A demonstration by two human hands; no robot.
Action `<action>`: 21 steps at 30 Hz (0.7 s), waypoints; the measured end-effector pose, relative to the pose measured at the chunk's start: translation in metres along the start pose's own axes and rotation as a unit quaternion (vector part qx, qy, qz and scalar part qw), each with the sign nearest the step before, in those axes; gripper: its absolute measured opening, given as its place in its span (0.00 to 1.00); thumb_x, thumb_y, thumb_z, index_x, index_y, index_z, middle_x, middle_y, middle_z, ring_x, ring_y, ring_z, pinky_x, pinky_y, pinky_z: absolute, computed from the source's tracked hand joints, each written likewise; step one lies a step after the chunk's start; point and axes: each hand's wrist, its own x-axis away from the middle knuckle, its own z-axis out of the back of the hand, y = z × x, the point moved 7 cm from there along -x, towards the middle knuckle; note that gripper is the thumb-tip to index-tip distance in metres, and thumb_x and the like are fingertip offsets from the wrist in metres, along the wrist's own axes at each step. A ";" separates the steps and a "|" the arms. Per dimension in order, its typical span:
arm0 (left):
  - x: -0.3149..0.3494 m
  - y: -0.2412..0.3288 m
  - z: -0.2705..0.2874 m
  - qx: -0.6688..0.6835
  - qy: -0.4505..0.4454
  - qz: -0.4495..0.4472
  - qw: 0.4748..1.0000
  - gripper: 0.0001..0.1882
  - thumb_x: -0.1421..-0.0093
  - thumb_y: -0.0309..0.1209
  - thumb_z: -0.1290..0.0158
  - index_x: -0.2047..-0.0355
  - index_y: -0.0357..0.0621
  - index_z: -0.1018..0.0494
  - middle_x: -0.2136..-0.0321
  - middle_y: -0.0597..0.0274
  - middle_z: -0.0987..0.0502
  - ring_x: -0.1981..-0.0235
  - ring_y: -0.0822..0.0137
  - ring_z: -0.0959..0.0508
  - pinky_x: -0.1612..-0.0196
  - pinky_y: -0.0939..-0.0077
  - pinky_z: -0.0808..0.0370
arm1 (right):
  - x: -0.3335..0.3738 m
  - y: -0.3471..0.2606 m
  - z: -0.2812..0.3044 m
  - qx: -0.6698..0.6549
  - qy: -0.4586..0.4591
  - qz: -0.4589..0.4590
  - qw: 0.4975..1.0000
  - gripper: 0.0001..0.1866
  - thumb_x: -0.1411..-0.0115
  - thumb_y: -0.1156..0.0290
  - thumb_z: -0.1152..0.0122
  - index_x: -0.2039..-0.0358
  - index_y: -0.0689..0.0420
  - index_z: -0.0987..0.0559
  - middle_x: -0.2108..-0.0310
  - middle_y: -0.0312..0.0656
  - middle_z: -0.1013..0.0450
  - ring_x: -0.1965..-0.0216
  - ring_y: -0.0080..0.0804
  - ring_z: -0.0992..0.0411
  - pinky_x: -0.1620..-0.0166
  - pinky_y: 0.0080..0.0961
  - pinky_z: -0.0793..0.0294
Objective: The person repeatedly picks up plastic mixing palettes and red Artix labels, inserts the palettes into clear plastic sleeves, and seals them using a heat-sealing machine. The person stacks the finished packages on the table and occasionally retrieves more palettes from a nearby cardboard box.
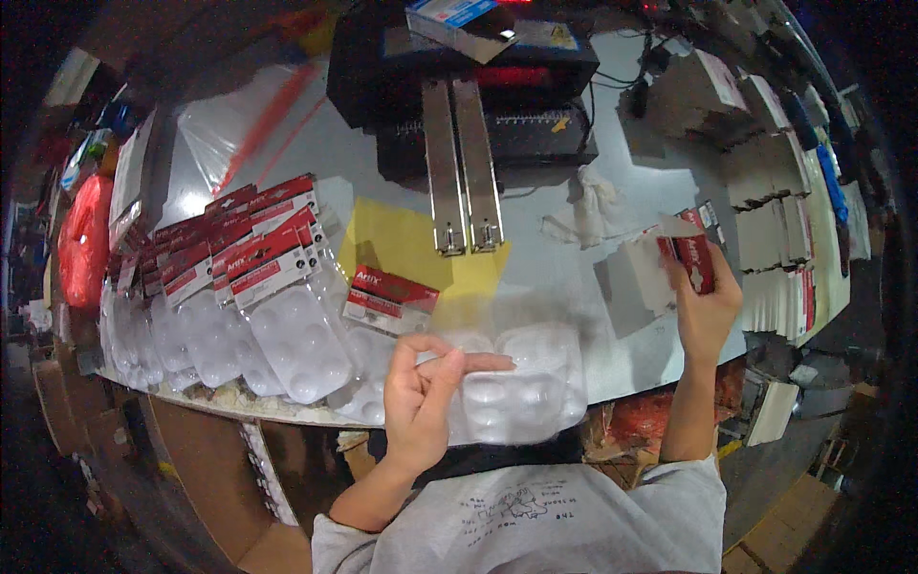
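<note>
My left hand (421,397) is closed at the left side of a white plastic paint palette (521,397) with round wells. One finger stretches across the wells, and the palette's near end reaches past the table's front edge. A clear sleeve seems to surround it, though blur hides its outline. Off to the right, my right hand (710,311) grips a red and white header card (690,260) between thumb and fingers. Just left of the palette lies another red header card (392,301), with a packaged palette partly hidden below it.
Many packaged palettes (292,340) with red cards overlap at the left. A black machine (459,86) with two metal rails stands at the back, over a yellow sheet (382,244). Stacks of cards (779,239) line the right edge. Crumpled clear plastic (595,196) lies behind.
</note>
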 end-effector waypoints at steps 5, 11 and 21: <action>0.006 0.008 -0.008 -0.092 -0.039 -0.021 0.995 0.07 0.38 0.24 0.57 0.65 0.32 0.32 0.70 0.53 0.21 0.66 0.72 0.23 0.62 0.84 0.28 | 0.054 -0.088 -0.067 -0.154 -0.399 0.128 0.895 0.16 0.52 0.66 0.34 0.66 0.62 0.23 0.78 0.40 0.27 0.78 0.19 0.32 0.72 0.18 0.32; 0.005 0.014 0.005 -0.231 0.028 -0.069 0.970 0.06 0.41 0.26 0.51 0.68 0.34 0.29 0.76 0.58 0.22 0.75 0.76 0.24 0.72 0.84 0.29 | 0.065 -0.091 -0.103 -0.129 -0.490 0.075 0.859 0.14 0.53 0.65 0.33 0.70 0.61 0.22 0.82 0.38 0.30 0.81 0.17 0.37 0.77 0.17 0.37; 0.000 0.023 0.018 -0.225 0.136 -0.121 0.957 0.08 0.42 0.27 0.49 0.72 0.33 0.27 0.82 0.67 0.26 0.80 0.81 0.32 0.77 0.86 0.36 | 0.050 -0.074 -0.098 -0.105 -0.406 0.100 0.902 0.15 0.55 0.64 0.32 0.72 0.61 0.21 0.82 0.36 0.29 0.78 0.19 0.32 0.75 0.16 0.34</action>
